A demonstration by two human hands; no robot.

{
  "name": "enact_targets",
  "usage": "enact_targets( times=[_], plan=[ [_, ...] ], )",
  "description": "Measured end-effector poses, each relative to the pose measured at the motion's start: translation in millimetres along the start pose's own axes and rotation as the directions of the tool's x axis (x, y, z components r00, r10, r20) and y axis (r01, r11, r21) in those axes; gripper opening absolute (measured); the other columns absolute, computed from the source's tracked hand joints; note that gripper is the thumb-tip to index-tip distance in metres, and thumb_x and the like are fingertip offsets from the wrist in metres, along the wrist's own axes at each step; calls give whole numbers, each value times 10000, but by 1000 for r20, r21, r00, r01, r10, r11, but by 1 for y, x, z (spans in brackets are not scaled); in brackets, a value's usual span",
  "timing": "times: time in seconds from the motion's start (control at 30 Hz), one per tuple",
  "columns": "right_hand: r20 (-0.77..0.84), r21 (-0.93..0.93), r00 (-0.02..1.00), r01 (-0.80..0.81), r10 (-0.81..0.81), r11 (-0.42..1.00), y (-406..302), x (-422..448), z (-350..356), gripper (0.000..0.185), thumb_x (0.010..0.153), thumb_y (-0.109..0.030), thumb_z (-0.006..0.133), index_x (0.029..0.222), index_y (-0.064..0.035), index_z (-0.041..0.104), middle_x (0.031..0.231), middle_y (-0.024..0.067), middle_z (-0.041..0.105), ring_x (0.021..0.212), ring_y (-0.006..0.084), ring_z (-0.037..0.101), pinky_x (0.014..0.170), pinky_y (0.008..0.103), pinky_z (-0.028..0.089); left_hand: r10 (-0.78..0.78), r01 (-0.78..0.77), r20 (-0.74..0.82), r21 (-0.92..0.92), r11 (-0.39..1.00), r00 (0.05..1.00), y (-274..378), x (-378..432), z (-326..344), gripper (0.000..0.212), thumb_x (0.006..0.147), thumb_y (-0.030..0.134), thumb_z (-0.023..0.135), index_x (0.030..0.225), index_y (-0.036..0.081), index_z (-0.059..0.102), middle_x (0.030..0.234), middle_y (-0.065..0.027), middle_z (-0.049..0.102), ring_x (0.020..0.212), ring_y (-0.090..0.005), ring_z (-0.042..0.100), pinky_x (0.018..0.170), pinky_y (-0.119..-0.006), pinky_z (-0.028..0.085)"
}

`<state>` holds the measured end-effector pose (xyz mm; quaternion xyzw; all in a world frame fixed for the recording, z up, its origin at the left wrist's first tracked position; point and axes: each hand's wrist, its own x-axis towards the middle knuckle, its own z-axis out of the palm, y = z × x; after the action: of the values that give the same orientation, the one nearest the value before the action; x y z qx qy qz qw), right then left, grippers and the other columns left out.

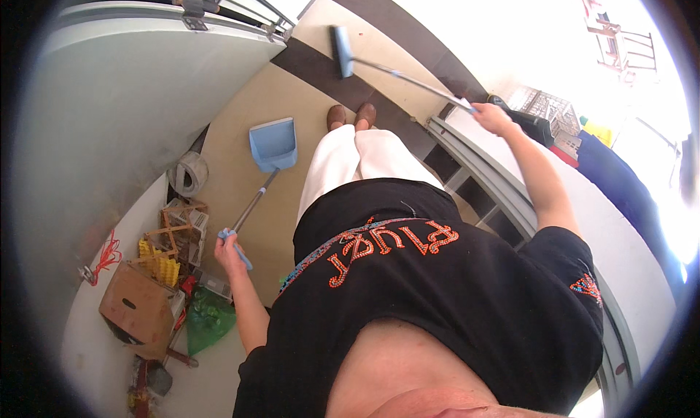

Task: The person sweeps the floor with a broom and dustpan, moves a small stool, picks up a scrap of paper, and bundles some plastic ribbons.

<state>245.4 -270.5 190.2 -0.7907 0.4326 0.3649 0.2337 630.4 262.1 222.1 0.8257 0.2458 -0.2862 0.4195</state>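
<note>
My left hand (231,254) grips the blue handle end of a long-handled dustpan (274,144). The blue pan, with its grey metal pole, lies low over the beige floor, left of my feet; whether it touches the floor I cannot tell. My right hand (494,118) is closed on the upper end of a metal broom pole. The broom's blue head (343,52) with dark bristles is at the dark floor band beyond my brown shoes (365,114). It looks slightly blurred.
A large pale panel (136,106) with hinges stands at the left. Below it are a white roll (188,175), a cardboard box (136,308) and a green plastic bag (210,317). A grey metal frame (481,161) runs along the right, with dark boots (528,124) and a crate (547,109) beyond.
</note>
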Motion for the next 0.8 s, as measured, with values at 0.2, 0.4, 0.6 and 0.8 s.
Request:
enact_targets(
  times=[0.2, 0.4, 0.6, 0.8],
  plan=[
    [14, 162, 967, -255, 256, 953, -12, -42, -74, 313, 805, -258, 407, 1048, -101, 526, 899, 169, 578, 775, 288, 576, 581, 388, 494, 14, -13, 17, -72, 997, 1000, 9, 21, 21, 181, 676, 51, 548, 856, 66, 557, 575, 21, 446, 400, -70, 374, 354, -205, 271],
    [-303, 356, 945, 230, -122, 906, 24, 46, -22, 304, 810, -255, 407, 1001, -59, 538, 746, 166, 563, 657, 266, 553, 597, 360, 445, -15, 16, 4, -82, 997, 1000, 26, -1, 54, 185, 674, 45, 545, 857, 70, 553, 572, 18, 441, 405, -81, 380, 360, -206, 282],
    [-26, 508, 998, -34, 54, 861, 41, 125, -103, 321, 801, -246, 411, 1007, -31, 531, 727, 141, 551, 637, 240, 505, 585, 320, 384, -70, 64, -46, -120, 991, 996, 71, -56, 133, 190, 683, 47, 536, 872, 62, 549, 568, 15, 437, 411, -77, 388, 360, -208, 309],
    [-42, 389, 995, -68, 91, 919, 123, 72, -170, 341, 810, -231, 419, 1042, -2, 519, 884, 226, 574, 819, 301, 563, 717, 362, 428, -60, 50, -75, -130, 990, 995, 87, -77, 182, 187, 690, 54, 533, 876, 59, 549, 565, 14, 443, 401, -71, 384, 349, -200, 303]
  ],
)
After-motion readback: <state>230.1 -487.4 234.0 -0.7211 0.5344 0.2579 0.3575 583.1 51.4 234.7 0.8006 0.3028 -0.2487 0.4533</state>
